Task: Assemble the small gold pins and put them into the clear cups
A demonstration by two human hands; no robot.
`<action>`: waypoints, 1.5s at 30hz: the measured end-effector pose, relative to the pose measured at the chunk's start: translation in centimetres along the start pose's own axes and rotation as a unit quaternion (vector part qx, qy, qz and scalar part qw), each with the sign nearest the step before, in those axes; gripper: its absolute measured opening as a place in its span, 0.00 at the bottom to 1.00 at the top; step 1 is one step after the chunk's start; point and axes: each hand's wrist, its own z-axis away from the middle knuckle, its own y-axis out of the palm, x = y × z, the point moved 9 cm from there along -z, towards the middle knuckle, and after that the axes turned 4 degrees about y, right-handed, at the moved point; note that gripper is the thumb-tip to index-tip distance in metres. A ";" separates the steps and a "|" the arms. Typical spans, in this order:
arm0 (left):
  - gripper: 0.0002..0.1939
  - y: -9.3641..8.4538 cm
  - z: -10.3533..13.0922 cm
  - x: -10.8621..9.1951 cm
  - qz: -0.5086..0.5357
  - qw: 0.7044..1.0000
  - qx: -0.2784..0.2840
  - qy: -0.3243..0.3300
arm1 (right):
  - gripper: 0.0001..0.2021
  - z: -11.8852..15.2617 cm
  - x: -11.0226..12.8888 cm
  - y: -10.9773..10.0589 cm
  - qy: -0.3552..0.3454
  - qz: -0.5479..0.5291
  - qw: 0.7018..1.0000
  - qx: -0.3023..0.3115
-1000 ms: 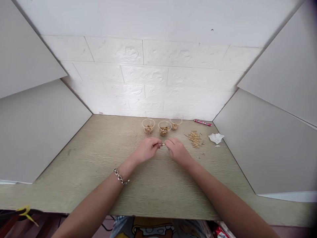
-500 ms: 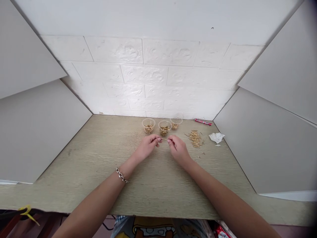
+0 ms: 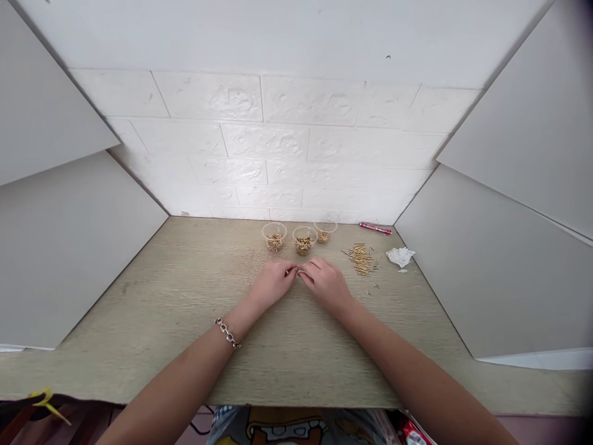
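My left hand [image 3: 273,281] and my right hand [image 3: 325,283] meet fingertip to fingertip above the table, just in front of the plastic cups. Both are closed in a pinch on a thin gold-coloured rod [image 3: 302,271], mostly hidden by the fingers. Directly behind them stands a clear plastic cup [image 3: 304,232] of small gold-coloured pieces. A second clear cup [image 3: 274,230], holding fine gold-coloured pieces, is to its left. Back right is a third cup [image 3: 323,236] with a few more. A pile of thin gold-coloured rods [image 3: 361,259] lies right of my right hand.
A red pen-like stick [image 3: 375,228] lies near the wall. Crumpled white plastic [image 3: 400,256] sits at the right, with small scraps [image 3: 375,285] nearer me. Fine bits [image 3: 248,262] are scattered left of the cups. Grey panels [image 3: 78,247] flank the wooden table [image 3: 296,364].
My hands have come together, closing the gap where the thin gold-coloured rod showed between them. The whole view has shifted slightly; cups and pile look the same.
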 end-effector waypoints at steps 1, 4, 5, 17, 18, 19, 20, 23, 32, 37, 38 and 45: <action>0.15 0.2 0.0 0.0 -0.008 1.000 0.003 0.000 | 0.10 0.0 0.1 0.1 -0.002 0.015 1.000 0.003; 0.15 0.4 0.1 0.0 -0.026 1.000 0.004 0.002 | 0.12 0.1 0.2 0.4 -0.006 0.049 0.999 0.008; 0.15 0.5 0.1 0.0 -0.029 1.000 0.003 0.003 | 0.12 0.1 0.3 0.5 -0.006 0.054 0.998 0.009; 0.15 0.7 0.2 -0.8 -0.055 0.998 0.016 0.015 | 0.09 0.1 0.1 1.5 0.008 0.054 0.998 0.025; 0.15 0.7 0.3 -0.8 -0.052 0.998 0.018 0.017 | 0.09 0.1 0.0 1.6 0.008 0.049 0.998 0.028; 0.14 0.7 0.3 -0.9 -0.047 0.998 0.019 0.020 | 0.09 0.2 -0.1 1.7 0.008 0.045 0.998 0.032; 0.14 0.8 0.3 -1.1 -0.044 0.999 0.019 0.024 | 0.08 0.2 -0.2 1.8 0.009 0.042 0.998 0.035; 0.13 0.9 0.4 -1.7 -0.042 0.998 0.020 0.052 | 0.07 0.3 -0.5 1.9 0.019 0.042 0.998 0.035; 0.12 1.2 0.5 -2.4 -0.085 0.992 0.021 0.093 | 0.08 -0.1 -0.2 1.3 0.023 0.098 0.995 0.019; 0.13 0.5 0.7 -2.2 -0.072 0.995 0.004 0.065 | 0.07 -0.2 -1.2 0.6 0.065 0.006 0.998 0.007; 0.13 0.3 0.7 -2.1 -0.071 0.996 -0.001 0.056 | 0.06 -0.3 -1.7 0.6 0.080 -0.045 0.996 0.007; 0.16 -0.5 0.2 -0.5 -0.077 0.997 -0.012 0.006 | 0.07 -0.1 -7.3 2.8 0.269 -0.347 0.898 0.023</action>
